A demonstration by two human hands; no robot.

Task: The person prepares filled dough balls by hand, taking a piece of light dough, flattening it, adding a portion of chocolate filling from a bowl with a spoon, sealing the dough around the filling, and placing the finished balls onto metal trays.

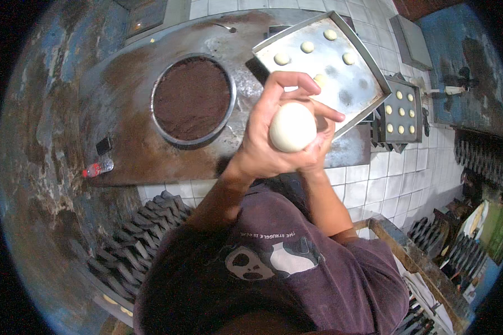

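I see a passage over the table point(120, 75) left of the round pan point(191, 143), with a bottle point(101, 167) at its near left. Between that pan and the walled tray point(364, 84) far right, the left hand point(256, 134) blocks me.

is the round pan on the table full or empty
Not empty: dark brown filling spreads wall to wall inside the round pan. How deep it goes cannot be told from above.

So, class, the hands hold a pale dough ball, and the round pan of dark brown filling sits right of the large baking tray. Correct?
No: in the head view, the round pan sits left of the large baking tray. The left hand and right hand do hold the dough ball.
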